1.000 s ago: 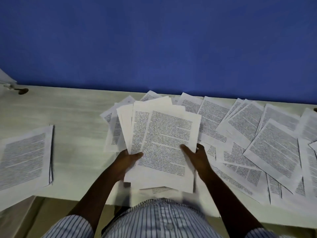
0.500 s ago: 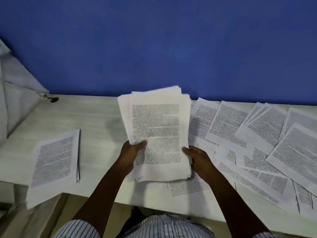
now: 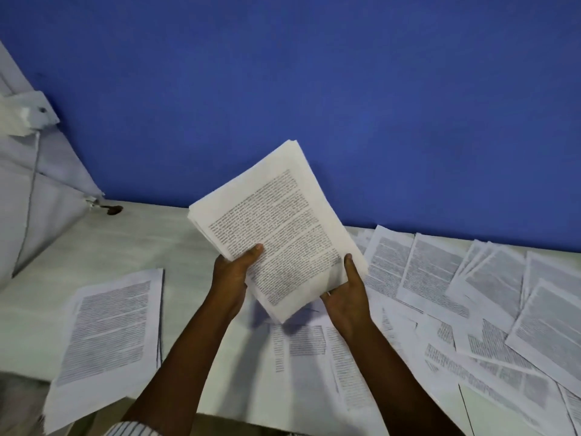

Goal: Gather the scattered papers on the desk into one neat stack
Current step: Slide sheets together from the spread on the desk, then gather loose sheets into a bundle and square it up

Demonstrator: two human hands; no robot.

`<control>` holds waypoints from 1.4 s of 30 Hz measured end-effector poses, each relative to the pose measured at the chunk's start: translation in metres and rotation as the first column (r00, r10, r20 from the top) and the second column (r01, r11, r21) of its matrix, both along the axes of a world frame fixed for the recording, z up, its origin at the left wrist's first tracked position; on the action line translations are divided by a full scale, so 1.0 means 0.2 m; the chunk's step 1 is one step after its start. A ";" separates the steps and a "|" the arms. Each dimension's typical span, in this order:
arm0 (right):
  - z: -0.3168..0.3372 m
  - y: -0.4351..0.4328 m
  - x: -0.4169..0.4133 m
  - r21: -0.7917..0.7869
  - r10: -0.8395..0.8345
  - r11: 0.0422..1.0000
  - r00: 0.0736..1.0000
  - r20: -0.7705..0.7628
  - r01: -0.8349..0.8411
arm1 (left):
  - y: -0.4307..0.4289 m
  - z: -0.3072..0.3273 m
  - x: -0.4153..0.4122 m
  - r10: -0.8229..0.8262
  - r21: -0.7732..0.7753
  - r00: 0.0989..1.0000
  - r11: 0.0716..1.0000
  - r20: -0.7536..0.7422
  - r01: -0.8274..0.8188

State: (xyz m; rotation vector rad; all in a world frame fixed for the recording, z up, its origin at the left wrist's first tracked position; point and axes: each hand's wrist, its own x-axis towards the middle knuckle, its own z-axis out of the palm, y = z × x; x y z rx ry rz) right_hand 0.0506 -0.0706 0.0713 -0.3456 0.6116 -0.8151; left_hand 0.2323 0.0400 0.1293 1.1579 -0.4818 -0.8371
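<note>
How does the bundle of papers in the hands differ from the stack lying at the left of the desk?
The held bundle is off the desk and tilted, gripped by the left hand and right hand; the left stack lies flat, untouched. The held bundle's edges are fanned slightly; the left stack's look squarer. Both are white printed sheets, text up.

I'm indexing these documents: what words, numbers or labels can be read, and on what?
Nothing can be read.
On the bundle of white printed sheets, held up: dark lines of print, too blurred to read.
On the stack of white printed sheets, left on the pale desk: too blurred.
On the scattered white printed sheets, right: too small and blurred.
No labels, brands or signs elsewhere.
</note>
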 end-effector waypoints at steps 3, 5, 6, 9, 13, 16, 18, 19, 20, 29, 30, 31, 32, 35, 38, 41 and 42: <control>0.02 0.07 0.14 -0.095 -0.031 0.995 0.987 -0.156 0.016 | 0.11 0.02 0.22 -0.005 -0.016 0.998 1.000 -0.062 0.004; 0.04 0.10 0.18 -0.200 0.006 0.977 0.940 -0.340 -0.079 | 0.21 0.02 0.38 -0.029 -0.019 0.993 0.999 -0.114 0.027; 0.06 0.13 0.19 -0.232 0.051 0.958 0.901 -0.432 -0.166 | 0.26 0.02 0.45 -0.049 -0.014 0.990 0.999 -0.129 0.048; 0.16 0.23 0.29 -0.281 0.258 0.810 0.744 -0.617 -0.514 | 0.40 0.02 0.64 -0.080 0.035 0.985 0.996 -0.154 0.086; 0.23 0.45 0.51 -0.306 0.322 0.669 0.636 -0.702 -0.677 | 0.54 -0.01 0.77 -0.054 0.132 0.981 0.988 -0.187 0.079; 0.16 0.58 0.66 -0.341 0.226 0.711 0.659 -0.717 -0.615 | 0.64 -0.04 0.84 -0.085 0.165 0.978 0.979 -0.192 0.118; 0.10 0.65 0.74 -0.357 0.160 0.781 0.717 -0.679 -0.512 | 0.72 -0.07 0.87 -0.124 0.229 0.980 0.961 -0.153 0.157; 0.07 0.68 0.77 -0.347 0.134 0.823 0.748 -0.650 -0.449 | 0.77 -0.10 0.88 -0.147 0.271 0.981 0.946 -0.125 0.176; 0.04 0.71 0.80 -0.334 0.116 0.851 0.766 -0.633 -0.405 | 0.81 -0.13 0.89 -0.169 0.310 0.981 0.932 -0.092 0.189; -0.07 0.98 0.99 -0.198 0.282 0.601 0.437 -0.854 -0.775 | 1.14 -0.33 0.99 0.176 0.404 0.980 0.892 0.096 -0.200; -0.09 1.01 1.02 -0.178 0.278 0.573 0.394 -0.876 -0.800 | 1.17 -0.34 0.99 0.195 0.408 0.972 0.883 0.130 -0.231; -0.11 1.04 1.05 -0.158 0.272 0.547 0.353 -0.895 -0.822 | 1.20 -0.36 1.00 0.202 0.414 0.966 0.874 0.164 -0.253; -0.14 1.06 1.07 -0.143 0.269 0.526 0.323 -0.907 -0.838 | 1.23 -0.37 1.01 0.203 0.421 0.961 0.867 0.188 -0.266; -0.19 1.12 1.15 -0.110 0.316 0.471 0.284 -0.905 -0.875 | 1.33 -0.43 1.06 0.206 0.462 0.950 0.836 0.235 -0.296; -0.21 1.17 1.23 -0.078 0.409 0.459 0.289 -0.866 -0.885 | 1.43 -0.49 1.15 0.246 0.491 0.944 0.808 0.221 -0.326; -0.22 1.22 1.32 -0.052 0.464 0.468 0.295 -0.835 -0.882 | 1.49 -0.52 1.22 0.229 0.570 0.938 0.747 0.261 -0.341; -0.22 1.24 1.34 -0.032 0.475 0.474 0.286 -0.832 -0.880 | 1.50 -0.53 1.23 0.218 0.596 0.940 0.730 0.261 -0.334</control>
